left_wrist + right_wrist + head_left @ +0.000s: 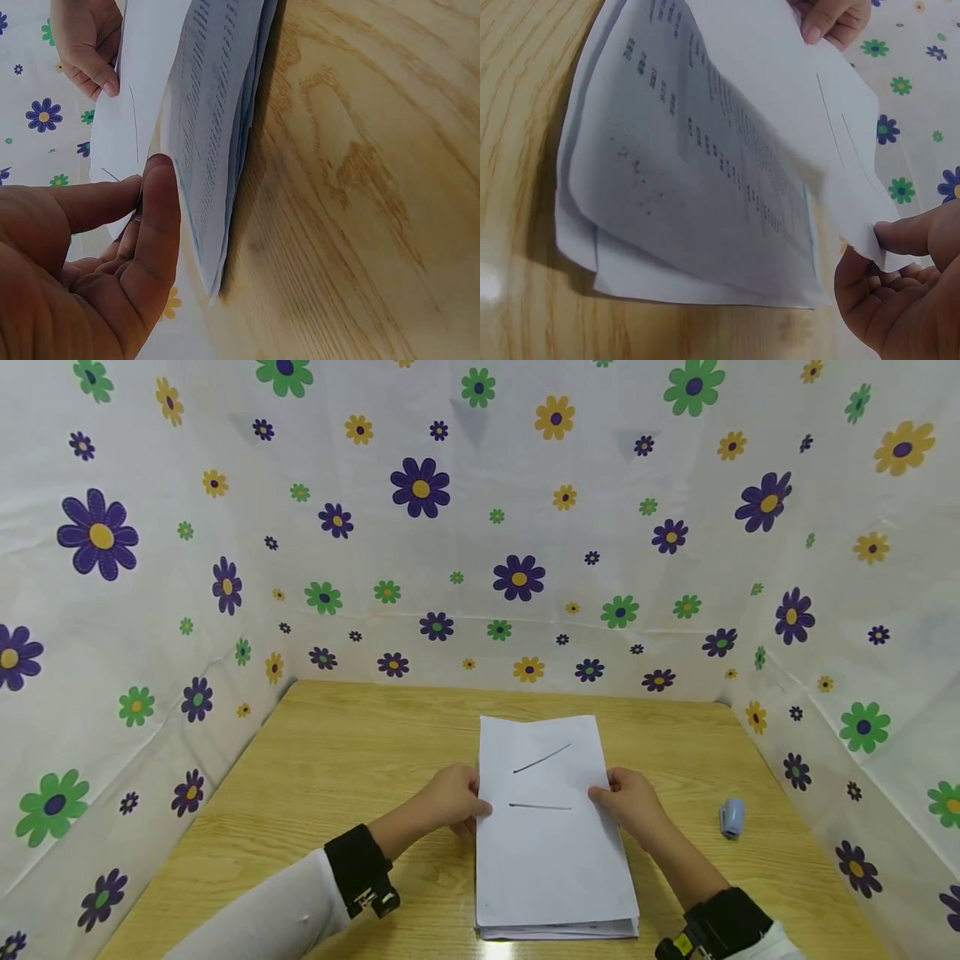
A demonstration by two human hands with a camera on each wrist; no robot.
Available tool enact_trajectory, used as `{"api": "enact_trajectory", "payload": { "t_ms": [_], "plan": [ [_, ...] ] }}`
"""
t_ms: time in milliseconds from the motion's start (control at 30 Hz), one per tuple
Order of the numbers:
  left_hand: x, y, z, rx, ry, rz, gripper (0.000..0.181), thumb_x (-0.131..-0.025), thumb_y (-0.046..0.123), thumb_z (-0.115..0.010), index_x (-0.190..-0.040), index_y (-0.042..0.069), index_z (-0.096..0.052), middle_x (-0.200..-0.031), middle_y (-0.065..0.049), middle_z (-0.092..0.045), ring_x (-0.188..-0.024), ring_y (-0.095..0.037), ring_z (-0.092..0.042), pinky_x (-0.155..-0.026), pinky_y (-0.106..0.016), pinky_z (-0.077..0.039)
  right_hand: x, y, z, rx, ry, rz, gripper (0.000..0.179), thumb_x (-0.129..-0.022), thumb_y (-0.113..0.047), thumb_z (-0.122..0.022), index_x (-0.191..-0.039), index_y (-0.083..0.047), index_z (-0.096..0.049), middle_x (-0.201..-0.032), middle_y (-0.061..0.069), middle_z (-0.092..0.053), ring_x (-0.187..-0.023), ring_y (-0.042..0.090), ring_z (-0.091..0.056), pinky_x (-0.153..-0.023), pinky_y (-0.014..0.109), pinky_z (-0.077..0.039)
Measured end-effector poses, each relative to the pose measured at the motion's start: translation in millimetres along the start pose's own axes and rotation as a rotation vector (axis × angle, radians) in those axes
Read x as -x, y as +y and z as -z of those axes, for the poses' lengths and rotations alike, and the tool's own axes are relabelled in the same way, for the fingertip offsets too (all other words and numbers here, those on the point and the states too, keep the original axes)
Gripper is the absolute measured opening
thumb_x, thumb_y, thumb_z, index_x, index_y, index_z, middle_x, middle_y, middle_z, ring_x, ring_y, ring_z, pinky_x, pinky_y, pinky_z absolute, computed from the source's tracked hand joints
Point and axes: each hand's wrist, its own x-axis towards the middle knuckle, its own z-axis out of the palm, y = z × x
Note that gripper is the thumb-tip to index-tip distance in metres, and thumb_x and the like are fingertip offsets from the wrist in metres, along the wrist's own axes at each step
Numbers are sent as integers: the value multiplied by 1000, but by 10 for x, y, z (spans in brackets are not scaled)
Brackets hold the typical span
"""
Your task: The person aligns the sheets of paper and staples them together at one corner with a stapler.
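Two hands, each pinching one long edge of a single sheet.

Left hand (459, 797): thumb on the upper face, forefinger beneath, other fingers bent under; grips the sheet (553, 868) at its left edge.

Right hand (628, 797): thumb on the upper face, fingers curled below; grips the same sheet at its right edge, opposite the left.

Sheet, one: white, set lengthwise between the hands, right of the table's middle. Bears two thin dark lines: an upper line (542, 758) slanting up to the right, a lower line (540, 807) nearly level. Far edge dips slightly in the middle. Where pinched, the sheet stands clear of the paper beneath, as both wrist views show.

Stack (667, 165), one: several loose papers under the sheet, resting on the table, corners out of line. Top page carries rows of print, too blurred to read.

Wristbands, two, black: left band (356, 864), right band (733, 920), each with a small device attached. White sleeves above both.

Blue object (732, 818), one: small, light blue, lying beyond the right forearm, well apart from the stack; kind cannot be told.

Table (337, 777): yellowish wood grain.

Cloth (465, 543): white, with purple, green and yellow flowers, on three sides.
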Motion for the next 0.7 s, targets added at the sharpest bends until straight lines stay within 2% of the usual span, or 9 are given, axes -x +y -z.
{"api": "enact_trajectory", "payload": {
  "t_ms": [267,433,700],
  "plan": [
    [-59,-30,-71,-63,2,71,24,-87,2,-78,-75,1,-57,-63,-13,-68,-49,-21,-67,-48,-36,-58,-46,115,-47,91,33,11,23,-93,-14,-74,-104,3,-64,-79,8,-55,-67,20,-53,-54,31,-49],
    [-114,-66,-105,-103,4,81,27,-87,2,-77,-71,2,-55,-57,-12,-67,-45,-20,-66,-47,-35,-58,-76,158,-63,188,33,13,27,-92,-17,-76,-105,2,-63,-79,7,-55,-68,20,-54,-54,30,-48],
    [-160,-111,-166,-168,12,73,31,-86,4,-79,-66,3,-55,-53,-10,-65,-45,-20,-66,-45,-34,-57,-94,214,-102,406,21,-15,32,-90,-27,-77,-105,-1,-65,-82,6,-61,-71,19,-56,-58,29,-46]
  ]
}}
